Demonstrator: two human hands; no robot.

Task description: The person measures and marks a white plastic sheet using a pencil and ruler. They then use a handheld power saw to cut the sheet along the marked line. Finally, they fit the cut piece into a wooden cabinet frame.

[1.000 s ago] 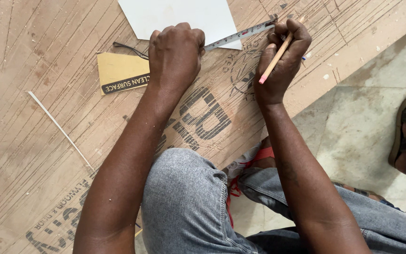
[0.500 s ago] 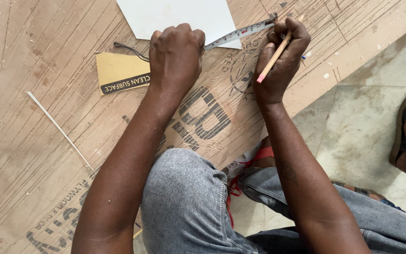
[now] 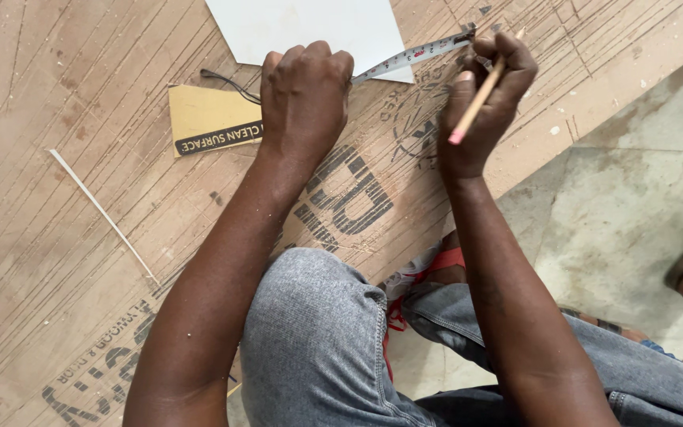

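Two closed grips: left hand (image 3: 306, 91) pins tape measure (image 3: 413, 55), right hand (image 3: 488, 99) pinches pencil (image 3: 480, 95).

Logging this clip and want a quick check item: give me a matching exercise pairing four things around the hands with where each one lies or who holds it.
Things:
1. pencil
2. tape measure
3. white sheet
4. thin white strip

Places:
A. at the top edge of the view, on the plywood board
B. stretched between the two hands
C. lying loose on the board, far left
D. in the right hand

The left hand is closed over the tape.

Pairs: 1-D, 2-B, 3-A, 4-C
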